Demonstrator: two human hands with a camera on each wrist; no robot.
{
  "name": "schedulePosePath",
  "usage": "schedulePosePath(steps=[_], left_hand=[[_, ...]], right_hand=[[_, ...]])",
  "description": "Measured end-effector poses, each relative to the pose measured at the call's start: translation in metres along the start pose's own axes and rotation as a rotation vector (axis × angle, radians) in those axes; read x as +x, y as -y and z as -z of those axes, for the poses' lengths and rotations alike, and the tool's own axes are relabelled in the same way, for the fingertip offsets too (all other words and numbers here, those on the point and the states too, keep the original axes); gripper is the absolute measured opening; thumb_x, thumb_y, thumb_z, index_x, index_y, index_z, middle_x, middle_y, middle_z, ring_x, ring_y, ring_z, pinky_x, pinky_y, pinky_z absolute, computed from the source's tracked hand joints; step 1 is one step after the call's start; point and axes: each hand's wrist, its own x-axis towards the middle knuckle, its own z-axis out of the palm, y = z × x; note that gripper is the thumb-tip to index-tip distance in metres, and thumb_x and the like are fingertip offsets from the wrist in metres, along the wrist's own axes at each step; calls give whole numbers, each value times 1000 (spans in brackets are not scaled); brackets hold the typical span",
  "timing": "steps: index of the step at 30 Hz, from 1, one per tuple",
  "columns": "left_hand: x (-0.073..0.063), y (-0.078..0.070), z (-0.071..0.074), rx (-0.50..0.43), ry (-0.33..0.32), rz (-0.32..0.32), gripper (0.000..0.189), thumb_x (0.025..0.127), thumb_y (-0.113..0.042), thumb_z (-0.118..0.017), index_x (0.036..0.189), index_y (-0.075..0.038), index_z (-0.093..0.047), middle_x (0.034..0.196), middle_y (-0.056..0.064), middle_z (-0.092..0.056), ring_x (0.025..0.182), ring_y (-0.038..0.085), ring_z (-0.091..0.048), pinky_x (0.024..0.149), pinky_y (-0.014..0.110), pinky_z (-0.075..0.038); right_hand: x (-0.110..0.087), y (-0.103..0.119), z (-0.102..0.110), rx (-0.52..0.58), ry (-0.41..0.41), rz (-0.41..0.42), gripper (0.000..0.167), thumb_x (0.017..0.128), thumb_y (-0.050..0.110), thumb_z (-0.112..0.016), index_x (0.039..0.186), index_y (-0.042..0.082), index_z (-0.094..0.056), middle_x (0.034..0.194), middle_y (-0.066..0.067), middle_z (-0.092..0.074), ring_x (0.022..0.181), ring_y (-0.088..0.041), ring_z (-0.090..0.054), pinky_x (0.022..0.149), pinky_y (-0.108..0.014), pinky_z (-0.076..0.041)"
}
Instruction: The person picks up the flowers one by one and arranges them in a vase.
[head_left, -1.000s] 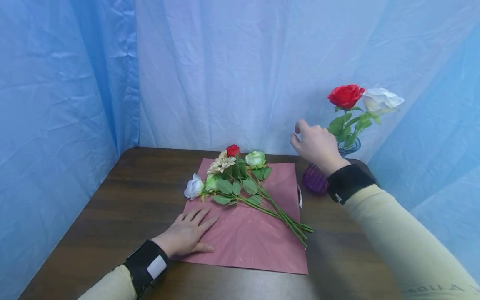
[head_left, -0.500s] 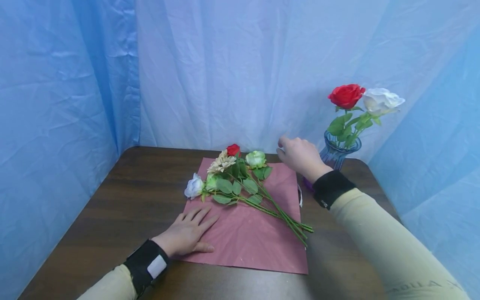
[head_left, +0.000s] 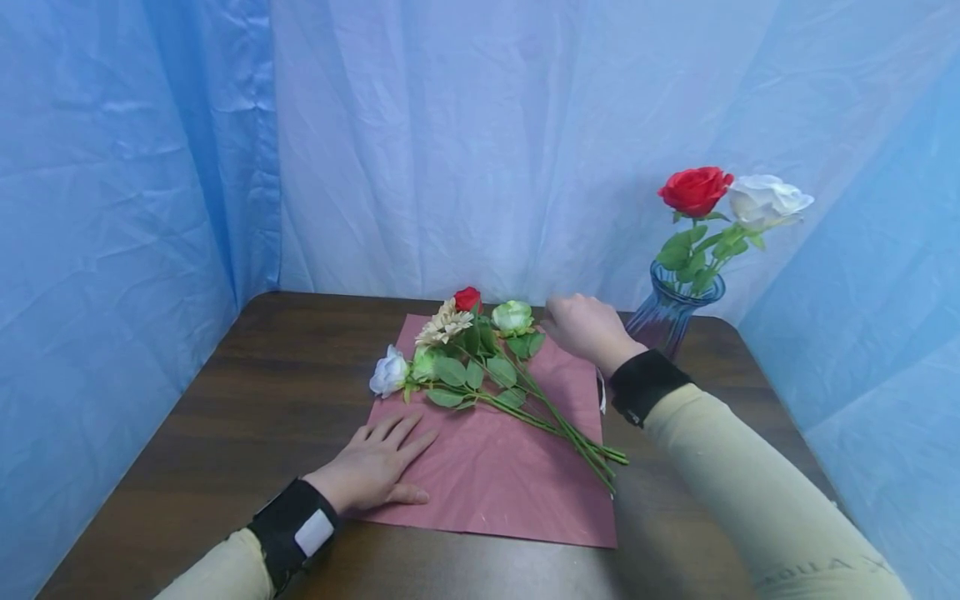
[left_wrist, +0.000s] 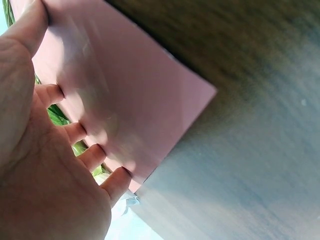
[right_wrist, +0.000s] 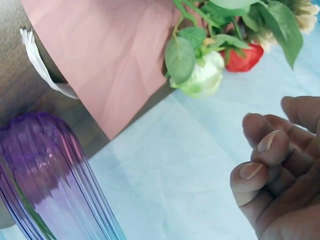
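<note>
My left hand point(head_left: 375, 468) lies flat on the pink wrapping paper point(head_left: 517, 492), fingers spread near its left edge. The left wrist view shows its fingertips point(left_wrist: 92, 155) pressing on the sheet. Across the paper lies a bunch of artificial flowers: a red rose point(head_left: 467, 299), a beige daisy-like flower point(head_left: 444, 323), a white-green rose point(head_left: 513, 317), a pale green bloom point(head_left: 425, 364) and a bluish-white rose point(head_left: 389, 372). Their stems point(head_left: 581, 446) point toward the front right. Above the paper's back right part, my right hand point(head_left: 585, 327) is beside the white-green rose, its loosely curled fingers holding nothing.
A blue-purple glass vase point(head_left: 670, 312) stands at the table's back right, holding an upright red rose point(head_left: 696, 191) and white rose point(head_left: 768, 201). A white ribbon point(right_wrist: 42, 72) sticks out from under the paper's right edge. Blue cloth point(head_left: 420, 150) hangs around the brown table point(head_left: 247, 392).
My right hand has moved left and down from in front of the vase to beside the white-green rose. More of the vase shows. The left hand and the lying flowers have stayed put.
</note>
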Motion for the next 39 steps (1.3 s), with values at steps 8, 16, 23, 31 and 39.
schedulePosePath(steps=[8,16,23,31,39], left_hand=[[1,0,1,-6,1,1,87,92,-72,-56,161,-23,-34,168,15,-24,152,41,-20,111,70,-28],[1,2,1,-26,12,-5,89,92,-72,-56,161,-22,-34,168,16,-23,152,42,-19,111,72,-26],[2,4,-2,-40,18,-6,91,90,-75,-54,162,-24,-32,168,15,-21,152,42,-16,110,75,-24],[0,2,2,-38,36,-3,90,91,-73,-55,161,-22,-33,168,16,-21,152,42,-16,111,74,-25],[0,-3,6,-19,45,21,88,91,-73,-56,161,-25,-32,169,14,-22,153,40,-17,112,71,-26]], right_hand=[[4,-2,-13,2,35,4,22,104,28,-62,93,10,-68,77,-4,-65,71,-23,-65,63,-42,-51],[3,-5,-23,17,115,-27,26,105,21,-55,82,11,-60,64,-2,-51,55,-17,-51,54,-34,-39],[7,-5,-35,18,151,-31,27,103,17,-54,77,13,-57,68,1,-50,54,-14,-39,55,-34,-36],[10,-4,-51,16,159,-3,23,101,15,-55,113,5,-72,58,3,-38,50,-11,-28,52,-31,-28],[13,-4,-68,-2,123,11,34,90,10,-59,63,17,-40,61,5,-34,57,-14,-36,58,-37,-37]])
